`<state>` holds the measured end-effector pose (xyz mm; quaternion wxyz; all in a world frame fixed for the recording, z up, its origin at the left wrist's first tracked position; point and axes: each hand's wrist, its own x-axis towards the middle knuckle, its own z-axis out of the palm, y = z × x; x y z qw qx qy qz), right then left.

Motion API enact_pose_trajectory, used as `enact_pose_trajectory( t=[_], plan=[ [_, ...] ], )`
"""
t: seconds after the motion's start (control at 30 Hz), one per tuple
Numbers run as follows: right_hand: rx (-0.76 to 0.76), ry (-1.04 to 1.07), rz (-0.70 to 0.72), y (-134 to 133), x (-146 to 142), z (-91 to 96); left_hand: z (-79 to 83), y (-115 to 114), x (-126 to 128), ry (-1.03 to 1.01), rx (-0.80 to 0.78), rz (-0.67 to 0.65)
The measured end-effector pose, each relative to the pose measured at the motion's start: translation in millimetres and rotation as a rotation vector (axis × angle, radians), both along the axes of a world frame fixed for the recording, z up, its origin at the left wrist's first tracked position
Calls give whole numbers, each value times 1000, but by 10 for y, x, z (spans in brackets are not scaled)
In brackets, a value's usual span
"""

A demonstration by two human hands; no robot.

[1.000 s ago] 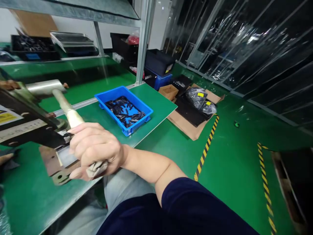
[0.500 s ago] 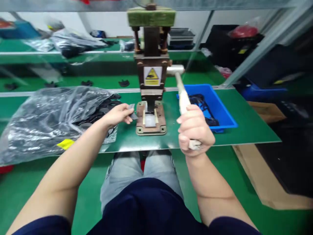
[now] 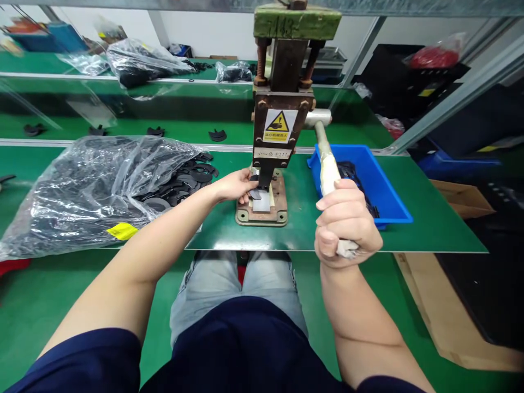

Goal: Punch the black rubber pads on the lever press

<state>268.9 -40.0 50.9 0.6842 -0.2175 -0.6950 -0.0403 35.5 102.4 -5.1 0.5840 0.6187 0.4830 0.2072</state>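
Observation:
A hand press (image 3: 275,123) with a yellow warning label stands upright on the green bench. My left hand (image 3: 238,186) pinches a small dark curved plastic part (image 3: 255,194) and holds it under the ram, over the press base (image 3: 262,217). Part of that piece is hidden by my fingers. My right hand (image 3: 347,226) is wrapped round the cloth-bound grip of the press lever (image 3: 328,166), which rises to a metal hub on the press's right side.
On the left lies a clear plastic bag (image 3: 82,191) spilling black curved parts (image 3: 184,185). A blue bin (image 3: 382,191) with black pieces stands to the right. Several loose parts sit along the back ledge (image 3: 135,120). A metal post (image 3: 434,103) slants at the right.
My left hand has carried the dark part rightward from beside the press to under its ram. My right hand still grips the lever. The view has shifted slightly.

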Motion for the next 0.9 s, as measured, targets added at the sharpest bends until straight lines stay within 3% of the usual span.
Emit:
enact_pose_trajectory(
  t=[0.4, 0.53, 0.73, 0.9],
  plan=[
    [9, 62, -32, 40, -29, -28, 150, 203, 115, 268, -14, -64],
    [40, 74, -42, 56, -61, -25, 189, 166, 154, 224, -29, -36],
    [20, 44, -39, 37, -47, -1, 124, 24, 103, 68, -93, 63],
    [41, 36, -29, 36, -37, -4, 68, 21, 93, 98, -114, 110]
  ],
)
